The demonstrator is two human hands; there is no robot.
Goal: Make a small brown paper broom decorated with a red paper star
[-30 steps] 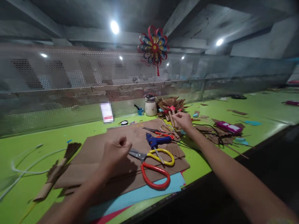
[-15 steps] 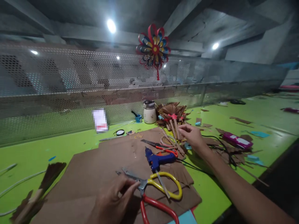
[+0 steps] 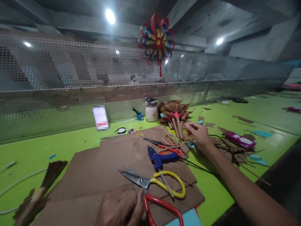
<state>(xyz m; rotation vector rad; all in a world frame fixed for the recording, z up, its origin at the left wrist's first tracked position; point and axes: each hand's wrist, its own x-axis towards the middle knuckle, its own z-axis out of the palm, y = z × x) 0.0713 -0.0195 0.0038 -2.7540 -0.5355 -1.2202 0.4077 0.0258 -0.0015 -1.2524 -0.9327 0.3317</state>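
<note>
My left hand (image 3: 121,205) is closed over the brown paper (image 3: 94,175), beside the pivot of large scissors with one yellow and one red handle (image 3: 162,208); whether its fingers hold anything is hidden. My right hand (image 3: 197,133) reaches out at the right with fingertips pinched, near the handles of brown pleated paper fans (image 3: 175,110); anything between the fingertips is too small to tell. Between my hands lie a blue glue gun (image 3: 162,158) and scissors with orange handles (image 3: 175,151).
A cream jar (image 3: 151,111) and a small blue pot (image 3: 139,116) stand by the perforated screen. A purple device (image 3: 240,140) with black cable and paper scraps lies at the right. At the left are a brown fan (image 3: 53,172) and white cables.
My left hand has moved down, off the scissors' blades, and its fingers have curled in. My right hand has shifted slightly right and up. The view has tilted a little.
</note>
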